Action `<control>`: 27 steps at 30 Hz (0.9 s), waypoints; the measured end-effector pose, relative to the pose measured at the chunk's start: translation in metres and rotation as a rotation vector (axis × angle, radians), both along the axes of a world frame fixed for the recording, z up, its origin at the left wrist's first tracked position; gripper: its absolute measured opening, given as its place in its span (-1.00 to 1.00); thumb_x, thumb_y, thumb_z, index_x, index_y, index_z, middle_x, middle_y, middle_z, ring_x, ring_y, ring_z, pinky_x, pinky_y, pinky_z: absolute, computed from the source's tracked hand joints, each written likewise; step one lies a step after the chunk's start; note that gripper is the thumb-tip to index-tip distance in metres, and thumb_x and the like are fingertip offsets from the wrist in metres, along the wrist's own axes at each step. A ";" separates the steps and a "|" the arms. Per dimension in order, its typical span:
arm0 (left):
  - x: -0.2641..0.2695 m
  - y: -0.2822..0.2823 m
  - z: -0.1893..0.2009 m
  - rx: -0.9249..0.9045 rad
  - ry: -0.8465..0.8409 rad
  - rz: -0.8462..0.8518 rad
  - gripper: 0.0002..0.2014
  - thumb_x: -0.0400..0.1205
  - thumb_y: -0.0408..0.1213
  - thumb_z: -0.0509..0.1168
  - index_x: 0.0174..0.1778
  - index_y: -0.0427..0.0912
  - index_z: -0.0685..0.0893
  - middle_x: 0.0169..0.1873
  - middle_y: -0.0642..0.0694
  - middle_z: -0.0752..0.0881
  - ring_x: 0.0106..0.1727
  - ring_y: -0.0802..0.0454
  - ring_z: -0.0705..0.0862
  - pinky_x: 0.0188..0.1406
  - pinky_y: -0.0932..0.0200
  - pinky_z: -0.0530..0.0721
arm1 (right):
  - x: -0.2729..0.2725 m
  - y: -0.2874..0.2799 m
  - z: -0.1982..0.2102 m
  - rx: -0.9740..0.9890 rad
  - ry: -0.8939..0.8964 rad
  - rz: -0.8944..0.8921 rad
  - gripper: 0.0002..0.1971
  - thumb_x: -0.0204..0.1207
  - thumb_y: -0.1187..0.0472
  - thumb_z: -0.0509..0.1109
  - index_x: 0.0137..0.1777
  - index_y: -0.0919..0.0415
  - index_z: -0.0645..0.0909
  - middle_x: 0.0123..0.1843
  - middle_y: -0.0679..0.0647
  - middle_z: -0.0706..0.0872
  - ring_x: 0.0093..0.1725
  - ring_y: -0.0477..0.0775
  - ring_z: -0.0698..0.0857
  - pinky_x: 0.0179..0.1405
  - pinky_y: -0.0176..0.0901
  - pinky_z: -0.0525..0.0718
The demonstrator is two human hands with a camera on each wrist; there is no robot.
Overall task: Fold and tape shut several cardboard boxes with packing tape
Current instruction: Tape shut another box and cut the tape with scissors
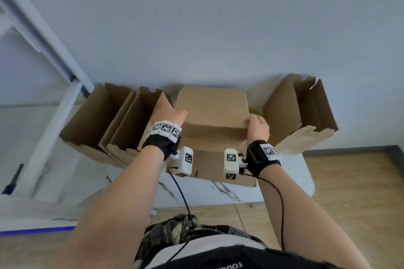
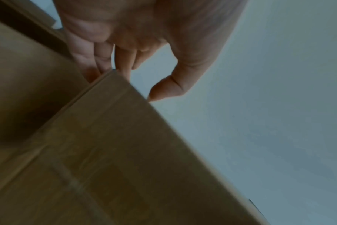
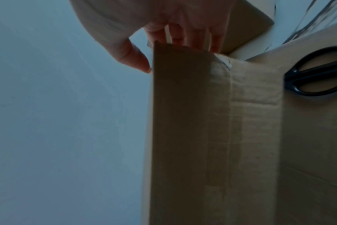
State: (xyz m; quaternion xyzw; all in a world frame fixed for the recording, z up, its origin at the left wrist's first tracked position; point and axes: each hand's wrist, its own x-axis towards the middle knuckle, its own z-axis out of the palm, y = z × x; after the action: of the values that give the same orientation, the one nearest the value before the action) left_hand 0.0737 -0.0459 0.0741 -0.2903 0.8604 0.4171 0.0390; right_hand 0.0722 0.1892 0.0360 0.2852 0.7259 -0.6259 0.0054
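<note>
Matt brown cardboard box [image 1: 213,107]; glossy black plastic scissors [image 3: 317,73]; white marble-look table [image 1: 218,192]; wood-look floor [image 1: 349,192]

Upside-down letters "TOUGH", partly cut off, on dark garment [image 1: 229,265]; no other readable text.
</note>
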 end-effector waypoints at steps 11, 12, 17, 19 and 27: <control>0.030 0.027 -0.002 0.149 0.082 0.317 -0.63 0.70 -0.21 0.19 0.41 -0.25 0.49 0.29 -0.23 0.62 0.16 -0.22 0.61 0.07 0.00 0.51 | -0.008 0.008 -0.033 -0.174 -0.164 0.020 -0.03 0.15 -0.78 -0.13 0.20 -0.14 0.68 0.20 0.03 0.65 0.24 0.21 0.62 0.41 0.10 0.48; 0.031 0.023 -0.001 0.201 0.113 0.375 -0.57 0.74 -0.12 0.14 0.46 -0.28 0.49 0.32 -0.23 0.61 0.18 -0.20 0.59 0.08 0.02 0.46 | -0.015 0.009 -0.039 -0.214 -0.191 -0.024 -0.04 -0.02 -0.86 -0.16 -0.07 -0.16 0.65 0.03 0.01 0.64 0.11 0.21 0.64 0.29 0.03 0.51; 0.034 0.006 -0.018 0.334 0.133 0.520 -0.37 0.74 0.26 -0.06 -0.16 -0.20 0.67 -0.22 -0.20 0.68 -0.16 -0.21 0.64 -0.04 -0.03 0.58 | -0.030 0.010 -0.040 -0.383 -0.135 -0.045 -0.29 0.18 -0.66 0.08 -0.60 0.04 0.37 -0.44 -0.01 0.49 -0.39 0.09 0.45 -0.13 -0.06 0.42; 0.038 0.009 -0.021 0.394 0.154 0.576 -0.40 0.63 0.36 0.06 -0.44 -0.10 0.48 -0.44 -0.12 0.52 -0.33 -0.15 0.53 -0.14 0.00 0.52 | -0.036 0.010 -0.044 -0.433 -0.081 -0.007 -0.39 0.16 -0.49 0.38 -0.58 0.10 0.46 -0.44 -0.03 0.59 -0.35 0.07 0.56 -0.07 -0.07 0.54; 0.058 0.005 -0.055 0.547 0.300 0.355 -0.50 0.66 -0.47 0.29 0.46 0.09 0.49 0.33 0.04 0.62 0.26 0.06 0.64 0.25 0.00 0.67 | -0.039 0.001 -0.051 -0.247 -0.029 0.109 -0.65 0.65 0.37 0.11 0.18 0.14 0.71 0.13 0.11 0.70 0.10 0.13 0.60 0.13 -0.11 0.51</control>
State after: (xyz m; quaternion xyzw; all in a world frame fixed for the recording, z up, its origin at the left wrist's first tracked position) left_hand 0.1313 -0.0406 0.0186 -0.3498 0.6492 0.6701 -0.0846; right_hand 0.0330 0.1898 -0.0149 0.2515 0.6576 -0.7050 0.0850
